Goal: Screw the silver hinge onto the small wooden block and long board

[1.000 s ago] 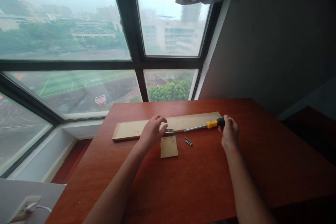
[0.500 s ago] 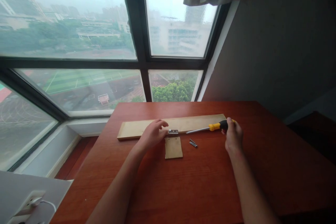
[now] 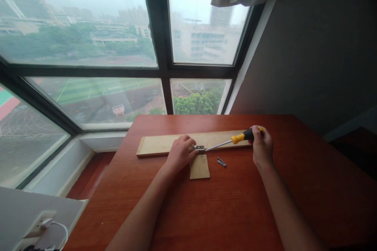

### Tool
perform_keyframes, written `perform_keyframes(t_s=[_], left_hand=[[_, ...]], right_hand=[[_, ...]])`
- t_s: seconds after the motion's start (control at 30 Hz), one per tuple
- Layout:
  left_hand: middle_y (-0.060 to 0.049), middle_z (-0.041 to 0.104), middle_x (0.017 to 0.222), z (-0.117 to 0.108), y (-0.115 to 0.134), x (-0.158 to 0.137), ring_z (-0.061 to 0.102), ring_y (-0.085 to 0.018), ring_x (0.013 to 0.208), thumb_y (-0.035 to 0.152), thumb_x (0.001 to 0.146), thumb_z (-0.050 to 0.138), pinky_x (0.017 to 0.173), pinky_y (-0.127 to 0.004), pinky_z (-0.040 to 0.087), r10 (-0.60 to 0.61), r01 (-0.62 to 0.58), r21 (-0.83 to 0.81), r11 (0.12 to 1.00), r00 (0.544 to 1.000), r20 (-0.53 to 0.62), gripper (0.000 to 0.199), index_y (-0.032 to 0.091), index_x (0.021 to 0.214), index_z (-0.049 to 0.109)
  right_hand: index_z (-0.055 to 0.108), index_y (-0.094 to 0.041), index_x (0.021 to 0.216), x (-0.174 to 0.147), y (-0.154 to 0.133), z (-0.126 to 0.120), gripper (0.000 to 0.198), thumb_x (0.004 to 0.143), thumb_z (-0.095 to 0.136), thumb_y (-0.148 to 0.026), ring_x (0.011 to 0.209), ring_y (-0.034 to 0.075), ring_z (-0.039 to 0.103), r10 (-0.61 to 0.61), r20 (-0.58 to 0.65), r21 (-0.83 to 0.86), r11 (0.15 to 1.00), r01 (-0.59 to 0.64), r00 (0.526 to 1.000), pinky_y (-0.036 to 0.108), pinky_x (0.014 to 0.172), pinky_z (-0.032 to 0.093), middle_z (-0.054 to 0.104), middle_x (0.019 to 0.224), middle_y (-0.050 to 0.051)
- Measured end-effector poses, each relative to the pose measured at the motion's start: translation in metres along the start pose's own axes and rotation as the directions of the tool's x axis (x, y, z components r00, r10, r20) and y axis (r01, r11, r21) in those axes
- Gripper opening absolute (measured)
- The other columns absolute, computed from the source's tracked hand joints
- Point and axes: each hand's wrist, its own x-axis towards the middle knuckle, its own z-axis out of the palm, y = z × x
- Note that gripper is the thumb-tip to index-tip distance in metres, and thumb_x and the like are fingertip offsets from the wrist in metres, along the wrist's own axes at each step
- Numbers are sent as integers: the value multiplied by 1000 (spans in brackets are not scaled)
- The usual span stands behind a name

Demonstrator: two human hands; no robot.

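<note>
A small metal hinge (image 3: 199, 148) lies at the near edge of a long pale wooden board (image 3: 156, 144). My left hand (image 3: 182, 151) is closed at the hinge's left end, finger and thumb gripping it. In my right hand (image 3: 262, 145) is a yellow-and-black screwdriver (image 3: 239, 138), held by its handle and slanting down to the left. Its tip is at the right end of the hinge; whether they touch is hard to tell. Just below the hinge sits a small square wooden piece (image 3: 200, 168) with a hole near its top edge. Some loose screws (image 3: 221, 162) rest to its right.
The reddish-brown wooden table (image 3: 188, 211) carries everything. Beyond its far edge stand large windows with dark frames (image 3: 165, 72). A grey wall (image 3: 312, 55) rises at the right. At lower left, a white plug (image 3: 47, 223) is in a wall socket, its cord hanging.
My left hand has closed in on the hinge, its fingers now nearer together. The screwdriver tip has come to the hinge's right end, and the handle is raised slightly.
</note>
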Motion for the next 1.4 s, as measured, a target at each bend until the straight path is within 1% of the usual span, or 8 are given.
perform_keyframes(t_s=[0.13,0.27,0.4,0.53,1.07,1.13,1.23,1.4], left_hand=[[-5,60,96,2,1,0,58,-21,89,27,77,69,79,-34,45,-16,17,18,1000,1000,-11,14,22,89,64],[-5,61,97,1,0,-1,58,-21,89,28,77,69,80,-34,45,-17,17,5,1000,1000,-1,15,23,90,64],[-5,61,97,-1,-2,0,59,-21,89,27,76,70,80,-34,46,-21,21,-35,999,1000,5,16,23,90,65],[-5,60,96,-1,-3,0,59,-21,89,27,76,70,79,-32,46,-15,15,-55,998,1000,1,16,22,91,65],[-5,60,94,5,0,1,56,-21,88,27,77,70,78,-32,43,-29,29,-8,1000,999,-18,15,21,88,63],[-4,60,94,6,-1,1,56,-21,87,27,76,70,78,-32,43,-33,33,-19,999,999,-21,15,21,88,63],[-4,60,92,7,-2,1,56,-20,86,26,74,72,76,-31,42,-41,40,-35,999,999,-29,16,21,86,63],[-3,60,89,7,-5,2,56,-20,85,26,74,72,77,-31,42,-33,31,-71,997,999,-34,13,20,83,64]], right_hand=[[60,-18,83,2,-7,7,37,76,64,-55,56,11,48,-61,38,-28,998,62,997,21,44,39,53,71,-2],[59,-20,84,1,-22,18,34,80,60,-53,59,14,51,-181,84,-132,973,191,980,24,48,42,54,71,-1],[61,-21,84,-6,-43,32,29,83,58,-49,63,15,54,-342,174,-284,880,380,923,26,57,43,58,71,-1],[60,-22,84,-14,-58,46,23,85,57,-45,61,15,54,-444,284,-307,797,520,850,26,58,42,59,69,-1],[59,-21,86,-22,-65,63,26,86,55,-47,59,15,55,-532,412,-338,665,666,740,26,58,41,60,68,-2],[59,-21,86,-24,-70,65,26,86,56,-46,59,15,55,-550,445,-329,634,700,707,26,58,41,60,69,-1],[59,-21,89,-29,-81,70,25,86,57,-46,57,14,54,-561,540,-325,548,771,627,26,59,40,61,71,-1],[58,-19,94,-40,-109,85,27,88,54,-45,62,16,58,-490,742,-342,311,887,458,28,56,34,65,75,2]])
